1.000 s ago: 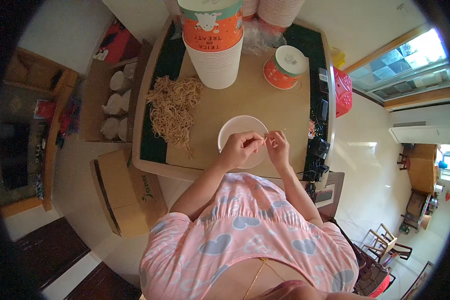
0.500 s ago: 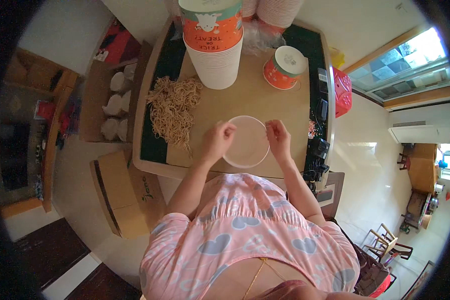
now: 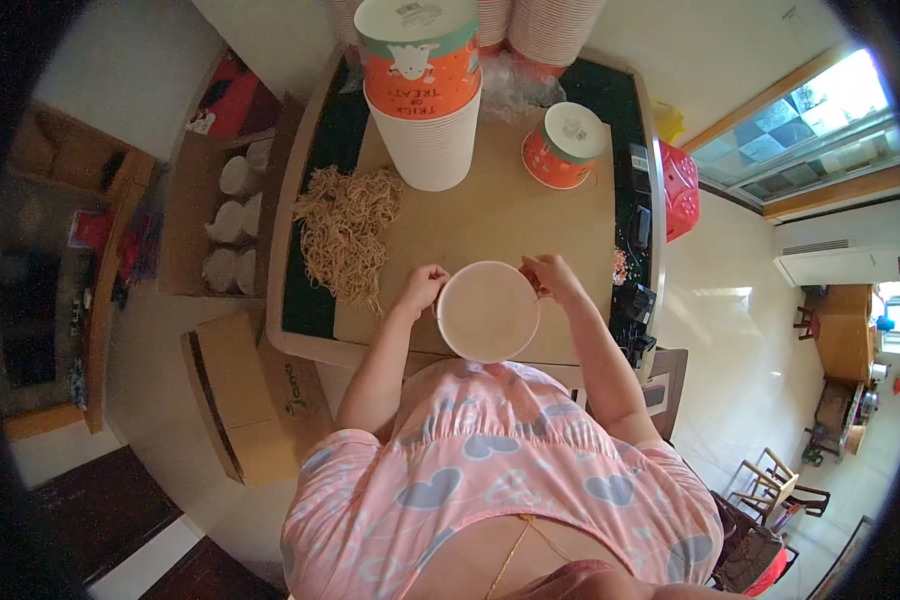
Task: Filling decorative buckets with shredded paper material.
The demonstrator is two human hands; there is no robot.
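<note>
Near the table's front edge is a white-lined round paper bucket [image 3: 488, 315], its open mouth facing up toward me. My left hand [image 3: 425, 288] is closed at the bucket's left side, fingertips against the wall just below the rim. On the far right side of the rim my right hand [image 3: 550, 277] grips it with bent fingers. Whether either hand also pinches a thin cord is too small to make out. A loose heap of tan twisted cords [image 3: 345, 235] lies beyond my left hand. Past my right hand, an orange and green paper bucket [image 3: 562, 147] stands upside down.
A tall stack of nested paper buckets [image 3: 425, 130] stands at the back, with more stacks and clear plastic wrap [image 3: 518, 85] behind. Small black devices [image 3: 638, 300] line the table's right edge. An open carton [image 3: 185, 235] with white bundles and a flattened cardboard box [image 3: 240, 390] are at left.
Both hands have dropped from over the rim to the bucket's outer sides, spreading slightly apart. The bucket has come nearer to me and tilted its mouth my way.
</note>
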